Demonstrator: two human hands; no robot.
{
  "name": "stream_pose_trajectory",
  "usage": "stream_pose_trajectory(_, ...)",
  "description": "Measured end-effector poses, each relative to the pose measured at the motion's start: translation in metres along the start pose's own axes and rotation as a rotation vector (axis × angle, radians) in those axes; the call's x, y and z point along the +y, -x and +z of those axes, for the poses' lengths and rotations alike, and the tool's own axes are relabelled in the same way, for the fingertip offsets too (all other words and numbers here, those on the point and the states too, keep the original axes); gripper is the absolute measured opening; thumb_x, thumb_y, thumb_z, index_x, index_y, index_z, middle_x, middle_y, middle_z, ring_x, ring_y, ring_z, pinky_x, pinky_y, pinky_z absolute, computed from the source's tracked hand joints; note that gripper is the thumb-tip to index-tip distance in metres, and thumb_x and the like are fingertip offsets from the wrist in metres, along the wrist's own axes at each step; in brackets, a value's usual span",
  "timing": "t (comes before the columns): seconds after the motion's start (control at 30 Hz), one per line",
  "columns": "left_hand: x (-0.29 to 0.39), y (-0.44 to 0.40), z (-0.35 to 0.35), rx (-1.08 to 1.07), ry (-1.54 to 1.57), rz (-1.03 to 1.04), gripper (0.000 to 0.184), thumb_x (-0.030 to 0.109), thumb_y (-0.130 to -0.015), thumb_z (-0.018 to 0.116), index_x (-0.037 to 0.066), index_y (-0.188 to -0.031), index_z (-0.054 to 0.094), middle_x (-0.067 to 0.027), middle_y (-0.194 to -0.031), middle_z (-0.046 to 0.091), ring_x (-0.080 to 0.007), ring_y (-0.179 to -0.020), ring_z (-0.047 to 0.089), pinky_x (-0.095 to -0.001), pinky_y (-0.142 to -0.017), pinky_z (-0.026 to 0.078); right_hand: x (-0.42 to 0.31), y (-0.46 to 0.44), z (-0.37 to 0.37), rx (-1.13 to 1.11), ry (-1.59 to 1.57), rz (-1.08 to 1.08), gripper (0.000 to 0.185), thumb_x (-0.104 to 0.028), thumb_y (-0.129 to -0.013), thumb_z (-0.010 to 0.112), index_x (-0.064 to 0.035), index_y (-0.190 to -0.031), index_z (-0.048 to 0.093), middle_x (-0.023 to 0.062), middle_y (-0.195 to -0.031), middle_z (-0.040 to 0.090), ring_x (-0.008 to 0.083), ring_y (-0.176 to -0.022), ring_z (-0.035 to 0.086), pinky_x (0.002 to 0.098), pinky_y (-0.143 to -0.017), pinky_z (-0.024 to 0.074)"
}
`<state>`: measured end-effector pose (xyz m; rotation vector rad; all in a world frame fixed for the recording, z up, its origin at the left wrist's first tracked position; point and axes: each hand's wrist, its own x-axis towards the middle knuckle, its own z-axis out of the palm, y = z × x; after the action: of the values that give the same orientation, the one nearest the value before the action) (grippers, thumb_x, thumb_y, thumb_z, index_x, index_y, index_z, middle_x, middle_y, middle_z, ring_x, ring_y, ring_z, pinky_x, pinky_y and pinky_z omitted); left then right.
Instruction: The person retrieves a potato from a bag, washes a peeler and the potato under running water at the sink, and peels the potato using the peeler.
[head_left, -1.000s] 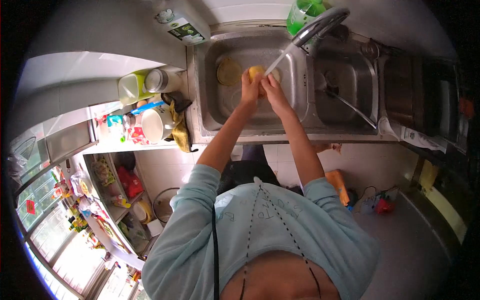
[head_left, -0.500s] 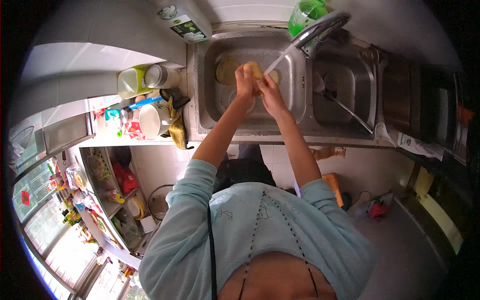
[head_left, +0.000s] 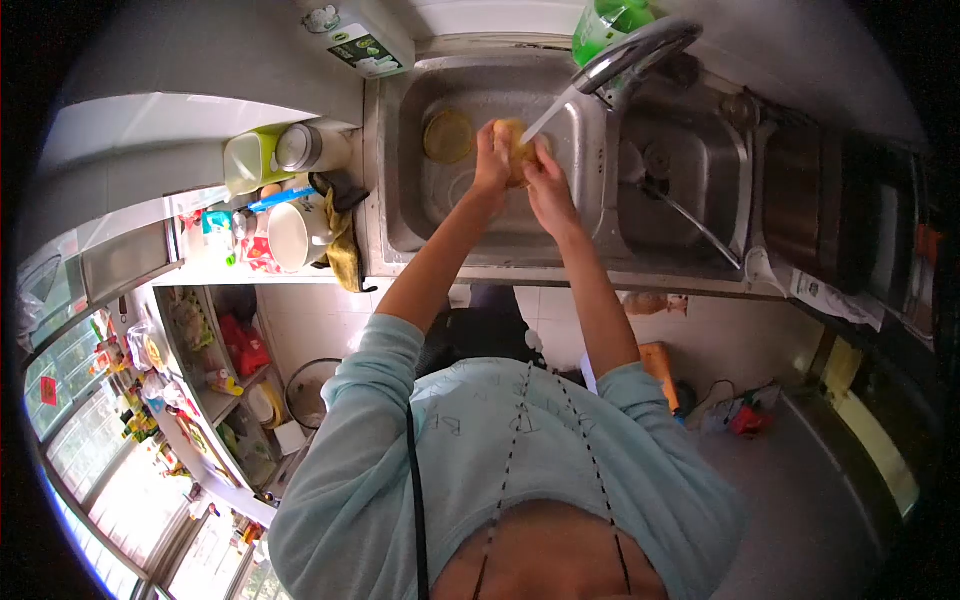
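Observation:
Over the large steel sink basin, my left hand and my right hand are closed on a yellowish rounded object. Its exact kind is hidden by my fingers. A stream of water from the curved chrome faucet falls onto the object between my hands. To the left of my hands, a round yellow dish or lid lies on the basin floor. Part of another pale item shows behind my right hand, too covered to name.
A smaller basin with a metal rod in it adjoins on the right. Behind the sink stand a green bottle and a white jug. On the left counter are a white mug, a jar and a yellow-black cloth.
The view has shifted slightly, so the scene sits a little further left. My hands have turned slightly around the yellowish object, which stays under the running water.

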<state>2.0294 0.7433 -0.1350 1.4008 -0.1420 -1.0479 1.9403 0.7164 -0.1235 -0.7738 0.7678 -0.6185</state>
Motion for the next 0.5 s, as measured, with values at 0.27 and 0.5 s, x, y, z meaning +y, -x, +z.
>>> stream_pose_trajectory(0.27,-0.01,0.007,0.011,0.045,-0.025,0.093,0.046,0.035,-0.088,0.041,0.02,-0.127,0.023,-0.0095,-0.111,0.043,-0.0206,-0.097,0.046,-0.0339,-0.08,0.042,-0.003,-0.041,0.0,0.318,0.667,0.036,0.037,-0.03,-0.085,0.038,-0.0029,-0.105,0.055,0.0195,-0.095,0.054,0.0285,-0.09,0.051,0.0342,-0.079,0.0382)
stream_pose_trajectory(0.5,0.017,0.002,-0.01,-0.356,0.733,-0.238,0.043,0.047,-0.082,0.046,0.012,-0.107,0.047,-0.0082,-0.101,0.052,-0.0237,-0.094,0.051,-0.0376,-0.082,0.041,-0.002,-0.027,0.001,0.005,0.326,-0.11,0.046,-0.028,-0.08,0.053,0.0019,-0.114,0.043,0.0139,-0.107,0.046,0.0244,-0.103,0.044,0.0332,-0.086,0.035)
